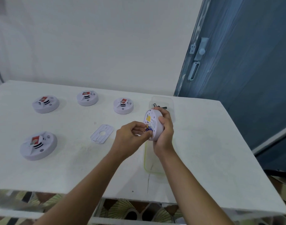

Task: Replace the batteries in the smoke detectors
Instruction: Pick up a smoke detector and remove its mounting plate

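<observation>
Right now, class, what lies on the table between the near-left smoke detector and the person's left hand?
A flat white backplate lies there, touching neither the detector nor the left hand; the head view shows it.

Batteries [164, 108] in container [171, 101] on table [212, 143].

No legible text anywhere. The printed label [152, 124] on the held round white plastic smoke detector [157, 116]: print too small. Red stickers [35, 139] likewise blurred.
</observation>
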`<state>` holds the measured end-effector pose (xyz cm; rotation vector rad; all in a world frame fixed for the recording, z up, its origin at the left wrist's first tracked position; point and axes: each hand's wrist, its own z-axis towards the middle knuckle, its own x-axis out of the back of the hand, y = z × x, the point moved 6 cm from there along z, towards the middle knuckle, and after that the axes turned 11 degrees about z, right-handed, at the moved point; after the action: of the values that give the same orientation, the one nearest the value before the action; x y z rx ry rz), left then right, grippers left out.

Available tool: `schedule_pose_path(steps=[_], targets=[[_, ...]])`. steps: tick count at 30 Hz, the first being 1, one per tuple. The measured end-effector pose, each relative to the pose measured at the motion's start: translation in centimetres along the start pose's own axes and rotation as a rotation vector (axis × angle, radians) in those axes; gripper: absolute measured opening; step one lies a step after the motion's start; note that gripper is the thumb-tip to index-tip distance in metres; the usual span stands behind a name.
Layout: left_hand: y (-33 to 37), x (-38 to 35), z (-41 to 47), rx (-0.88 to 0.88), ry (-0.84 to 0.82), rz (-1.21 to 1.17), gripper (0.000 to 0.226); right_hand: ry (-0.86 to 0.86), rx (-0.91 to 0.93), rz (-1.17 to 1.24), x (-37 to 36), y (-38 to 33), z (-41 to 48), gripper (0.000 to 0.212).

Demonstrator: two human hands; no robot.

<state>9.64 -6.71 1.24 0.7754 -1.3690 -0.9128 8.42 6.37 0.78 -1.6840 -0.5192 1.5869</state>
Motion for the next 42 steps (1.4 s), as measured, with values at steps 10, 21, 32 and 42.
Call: schedule_pose_path(steps=[10, 21, 32, 42], targets=[[0.1, -2.1, -0.1, 0.078, -0.12, -0.185, 0.033, -0.039, 0.11, -0.063, 0.9, -1.8, -0.8, 0.035], [1.1, -4.0, -0.6, 0.018, -0.143, -0.193, 0.025, 0.027, 0.135, -0.029, 2.3, -2.6, -1.0, 0.035], [1.1, -6.8, -1.0, 0.371, -0.358, -0.638, 0.013, -0.007, 0.228, -0.254, 4.3, -4.0, -1.6, 0.045], [1.5, -7.3, -0.6, 0.401, -0.231, -0.797, 0.015, 0.104, 0.252, -0.293, 6.6, -4.9, -1.8, 0.036]])
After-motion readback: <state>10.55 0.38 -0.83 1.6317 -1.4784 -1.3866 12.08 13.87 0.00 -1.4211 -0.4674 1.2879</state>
